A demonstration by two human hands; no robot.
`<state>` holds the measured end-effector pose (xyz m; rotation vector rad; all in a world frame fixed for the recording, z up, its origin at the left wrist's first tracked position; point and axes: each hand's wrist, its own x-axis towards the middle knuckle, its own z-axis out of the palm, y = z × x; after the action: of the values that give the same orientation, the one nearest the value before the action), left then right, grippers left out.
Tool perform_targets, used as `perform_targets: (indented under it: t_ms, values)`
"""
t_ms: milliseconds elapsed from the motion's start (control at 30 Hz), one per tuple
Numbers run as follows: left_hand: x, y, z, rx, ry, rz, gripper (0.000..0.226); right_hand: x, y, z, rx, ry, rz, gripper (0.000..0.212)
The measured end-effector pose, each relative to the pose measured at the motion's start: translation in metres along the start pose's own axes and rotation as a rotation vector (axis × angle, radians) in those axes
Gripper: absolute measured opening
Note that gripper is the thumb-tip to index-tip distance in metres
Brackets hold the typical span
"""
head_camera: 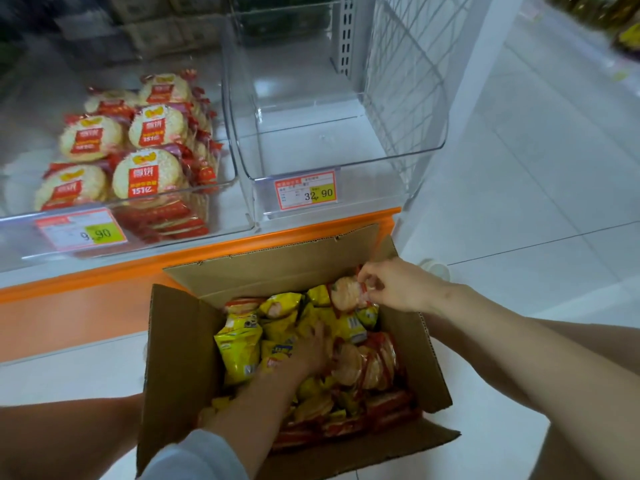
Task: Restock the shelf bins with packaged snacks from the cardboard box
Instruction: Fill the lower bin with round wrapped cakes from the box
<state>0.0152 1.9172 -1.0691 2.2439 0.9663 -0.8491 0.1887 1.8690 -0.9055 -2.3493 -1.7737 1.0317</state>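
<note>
Red-edged and round, a rice-cracker packet is pinched at its rim by the fingers of my right hand, at the top of the heap in the far right corner of the cardboard box. My left hand is down among the packets in the middle of the box, fingertips buried between the yellow packets and more red ones; I cannot tell whether it grips anything.

I judge this to be the picking step: one packet taken, nothing carried up yet. Next it has to go up and forward over the box's raised far flap and the orange shelf edge into a bin. The left bin already holds matching red crackers, stacked toward its front right; the right bin, with its price tag, holds nothing. The mixed colours in the box mean sorting as I go.
</note>
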Motion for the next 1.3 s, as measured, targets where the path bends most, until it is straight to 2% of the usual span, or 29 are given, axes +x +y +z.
perform_targets:
  t_ms: [67, 200, 233, 333, 367, 400, 500, 667, 767, 867, 900, 1000, 1100, 1167, 1300]
  values:
    - [-0.003, -0.002, 0.004, -0.034, 0.075, 0.006, 0.054, -0.001, -0.001, 0.001, -0.005, -0.017, 0.002, 0.034]
    - [-0.008, -0.016, -0.003, -0.414, 0.151, -0.015, 0.078, -0.003, 0.001, 0.000, -0.019, -0.044, 0.014, 0.033]
    - [-0.009, -0.022, -0.007, -0.448, 0.188, -0.017, 0.072, -0.003, 0.001, 0.000, -0.018, -0.045, 0.013, 0.033]
    - [-0.013, -0.039, -0.021, -0.640, 0.263, 0.072, 0.018, -0.002, 0.000, 0.000, -0.019, -0.044, -0.016, 0.032]
    - [-0.020, -0.039, -0.031, -0.730, 0.265, 0.104, 0.014, -0.002, 0.000, 0.001, -0.017, -0.045, -0.024, 0.032]
    - [-0.024, -0.039, -0.039, -0.832, 0.257, 0.124, 0.020, -0.003, -0.001, 0.002, -0.010, -0.045, -0.030, 0.033]
    - [-0.038, -0.037, -0.065, -0.868, 0.181, 0.238, 0.024, -0.004, -0.001, 0.004, 0.050, -0.040, -0.026, 0.039]
    - [-0.054, -0.017, -0.096, -0.990, 0.077, 0.486, 0.052, -0.004, -0.001, 0.004, 0.238, -0.020, -0.003, 0.064]
    - [-0.054, -0.005, -0.101, -1.104, 0.035, 0.521, 0.058, -0.004, -0.001, 0.004, 0.343, -0.051, 0.049, 0.067]
    - [-0.045, -0.003, -0.095, -1.335, -0.035, 0.418, 0.052, -0.005, -0.001, 0.000, 0.391, -0.004, 0.098, 0.057]
    - [-0.040, -0.004, -0.088, -1.273, -0.032, 0.349, 0.049, -0.005, -0.001, -0.002, 0.366, 0.027, 0.110, 0.055]
    - [-0.025, 0.002, -0.054, -0.803, -0.083, 0.174, 0.051, -0.006, 0.001, -0.006, 0.277, 0.057, 0.131, 0.054]
    - [-0.016, 0.019, -0.020, -0.384, -0.242, 0.192, 0.069, -0.007, 0.001, -0.004, 0.311, -0.041, 0.165, 0.053]
    - [-0.014, 0.028, -0.011, -0.155, -0.263, 0.172, 0.071, -0.008, 0.000, -0.002, 0.314, -0.094, 0.167, 0.055]
    - [-0.016, 0.029, -0.009, -0.202, -0.171, 0.041, 0.067, -0.006, 0.001, 0.000, 0.291, -0.096, 0.148, 0.058]
